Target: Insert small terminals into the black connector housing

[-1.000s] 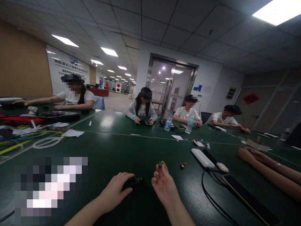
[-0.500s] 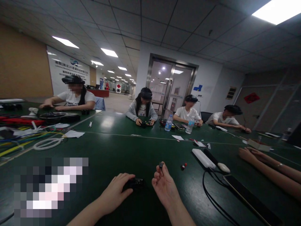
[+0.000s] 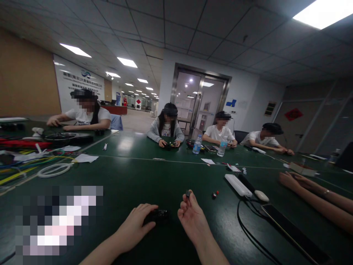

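My left hand (image 3: 136, 225) lies on the dark green table (image 3: 154, 176) with its fingers curled over a small black device (image 3: 157, 216). My right hand (image 3: 193, 217) is raised just beside it, palm up, pinching a tiny dark part (image 3: 188, 193) at its fingertips. A small red-tipped piece (image 3: 214, 194) lies on the table a little beyond and right of my right hand.
A white power strip (image 3: 237, 184), a white mouse (image 3: 261, 195), a black cable (image 3: 245, 228) and a dark tablet (image 3: 292, 233) lie at right, near another person's forearms (image 3: 311, 195). Coloured cables (image 3: 30, 162) and a white coil (image 3: 53, 170) sit at left. Several people work across the table, by two water bottles (image 3: 197, 144).
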Available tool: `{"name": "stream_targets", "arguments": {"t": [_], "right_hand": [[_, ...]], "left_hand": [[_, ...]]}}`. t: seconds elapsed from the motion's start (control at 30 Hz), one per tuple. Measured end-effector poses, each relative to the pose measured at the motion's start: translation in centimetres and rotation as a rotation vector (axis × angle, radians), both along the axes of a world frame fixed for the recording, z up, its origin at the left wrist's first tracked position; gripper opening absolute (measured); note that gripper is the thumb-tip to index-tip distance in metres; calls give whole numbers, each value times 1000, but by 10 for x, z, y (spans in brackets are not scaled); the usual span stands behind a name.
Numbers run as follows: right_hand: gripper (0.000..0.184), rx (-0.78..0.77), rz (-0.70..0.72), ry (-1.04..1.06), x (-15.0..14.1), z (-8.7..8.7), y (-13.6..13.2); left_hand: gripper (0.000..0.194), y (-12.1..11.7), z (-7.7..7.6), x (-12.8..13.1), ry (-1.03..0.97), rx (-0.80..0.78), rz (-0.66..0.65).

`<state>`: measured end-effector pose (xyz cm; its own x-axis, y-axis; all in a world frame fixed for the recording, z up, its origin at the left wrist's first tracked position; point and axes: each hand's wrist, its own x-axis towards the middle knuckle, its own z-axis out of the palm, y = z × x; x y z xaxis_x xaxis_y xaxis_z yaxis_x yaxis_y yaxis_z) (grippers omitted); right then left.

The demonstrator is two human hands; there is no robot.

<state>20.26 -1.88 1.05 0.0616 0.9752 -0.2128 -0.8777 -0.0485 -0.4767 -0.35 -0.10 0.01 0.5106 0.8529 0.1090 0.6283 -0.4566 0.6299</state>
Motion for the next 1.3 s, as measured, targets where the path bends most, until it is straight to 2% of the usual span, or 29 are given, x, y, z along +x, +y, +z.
{"name": "stream_targets", "arguments": {"t": [0.3, 0.53, 1.0, 1.3], "right_hand": [[19, -11, 0, 5, 1, 2, -1], [25, -24, 15, 19, 1, 5, -3], [17, -37, 16, 28, 0, 6, -3], [18, -7, 48, -13, 5, -1, 0]], "left_hand": [[41, 3, -7, -2, -15, -2, -8], [40, 1, -2, -1, -17, -2, -1], [39, 1, -1, -1, -3, 19, -6], [40, -1, 0, -1, -15, 7, -13]]}}
